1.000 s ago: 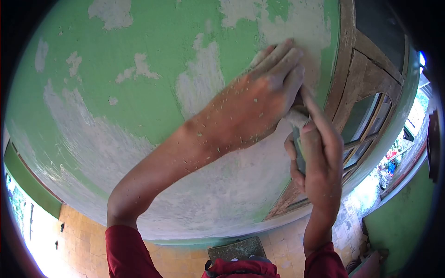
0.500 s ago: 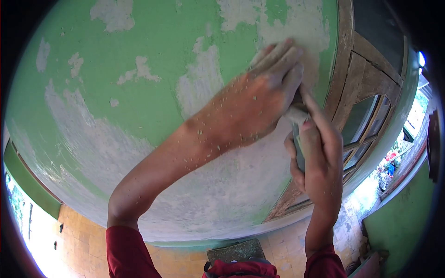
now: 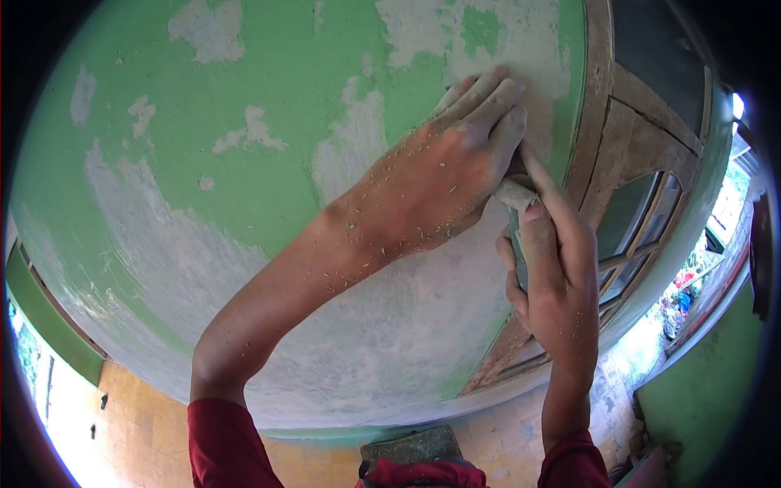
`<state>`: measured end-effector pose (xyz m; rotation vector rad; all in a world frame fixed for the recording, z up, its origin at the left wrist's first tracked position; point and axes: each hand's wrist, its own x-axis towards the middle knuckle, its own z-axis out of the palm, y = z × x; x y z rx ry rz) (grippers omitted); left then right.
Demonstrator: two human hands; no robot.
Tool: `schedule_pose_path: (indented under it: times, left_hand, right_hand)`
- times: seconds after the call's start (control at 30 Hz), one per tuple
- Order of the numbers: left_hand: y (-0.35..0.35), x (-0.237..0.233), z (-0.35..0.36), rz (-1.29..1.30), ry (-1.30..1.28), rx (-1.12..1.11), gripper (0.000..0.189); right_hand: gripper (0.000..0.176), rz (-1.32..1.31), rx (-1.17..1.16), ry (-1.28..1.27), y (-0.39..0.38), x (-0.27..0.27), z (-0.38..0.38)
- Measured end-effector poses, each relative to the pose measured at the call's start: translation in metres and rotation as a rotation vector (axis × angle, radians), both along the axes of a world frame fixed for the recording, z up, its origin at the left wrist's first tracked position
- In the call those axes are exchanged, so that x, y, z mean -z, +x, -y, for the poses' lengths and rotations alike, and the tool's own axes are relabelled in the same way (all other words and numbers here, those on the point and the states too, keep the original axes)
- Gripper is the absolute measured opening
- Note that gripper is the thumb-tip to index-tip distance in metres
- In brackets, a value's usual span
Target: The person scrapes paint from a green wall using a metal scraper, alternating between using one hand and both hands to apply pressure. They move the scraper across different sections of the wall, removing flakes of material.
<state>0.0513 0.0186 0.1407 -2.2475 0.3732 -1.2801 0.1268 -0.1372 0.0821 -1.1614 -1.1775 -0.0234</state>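
Observation:
A wall with green paint, worn to pale bare patches, fills the view before me. My right hand is wrapped round the handle of a scraper, its thumb laid along the top. My left hand reaches across from the left, closed over the scraper's upper end, against the wall near the door frame. The scraper's blade is hidden behind the left fingers. Flecks of green paint cover the left hand and forearm, and a few lie on the right hand.
On the right stands a worn wooden frame with glass panes. Below are tan floor tiles and a dark flat-topped object. Bright daylight enters at both sides. Low green walls stand at the right.
Both hands and the scraper have shifted very slightly left in view. The camera view has moved a little, and more paint flecks lie on my left hand and forearm.

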Motion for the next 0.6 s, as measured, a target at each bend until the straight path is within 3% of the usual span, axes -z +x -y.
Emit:
schedule_pose_path:
  times: [0.1, 0.17, 0.2, 0.27, 0.4, 0.47, 0.53, 0.6]
  left_hand:
    - [0.002, -0.017, -0.003, 0.001, -0.018, 0.012, 0.046]
    - [0.003, -0.018, -0.002, 0.01, -0.011, -0.003, 0.048]
    - [0.002, -0.009, -0.002, 0.019, 0.004, -0.011, 0.048]
    - [0.0, -0.006, -0.003, 0.021, 0.029, -0.019, 0.047]
    - [-0.001, -0.019, 0.0, -0.008, -0.03, -0.004, 0.046]
    - [0.0, -0.021, 0.001, -0.036, -0.045, -0.027, 0.046]
    - [0.001, -0.008, -0.006, -0.016, -0.027, 0.049, 0.054]
    - [-0.009, 0.034, 0.003, -0.042, -0.028, -0.034, 0.053]
  right_hand:
    - [0.042, -0.037, 0.012, -0.086, 0.011, -0.008, 0.0]
    - [0.042, 0.499, 0.344, 0.05, 0.034, -0.001, -0.016]
    - [0.042, 0.5, 0.34, 0.05, 0.026, 0.001, -0.012]
    - [0.04, 0.038, 0.07, -0.046, 0.002, 0.003, 0.003]
    - [0.042, -0.029, 0.058, -0.1, 0.009, -0.014, -0.001]
    - [0.047, 0.003, -0.031, 0.019, 0.014, -0.006, -0.014]
    - [0.048, -0.042, -0.074, -0.01, 0.006, 0.008, -0.006]
    - [0.051, -0.126, -0.153, -0.108, -0.006, 0.032, 0.007]
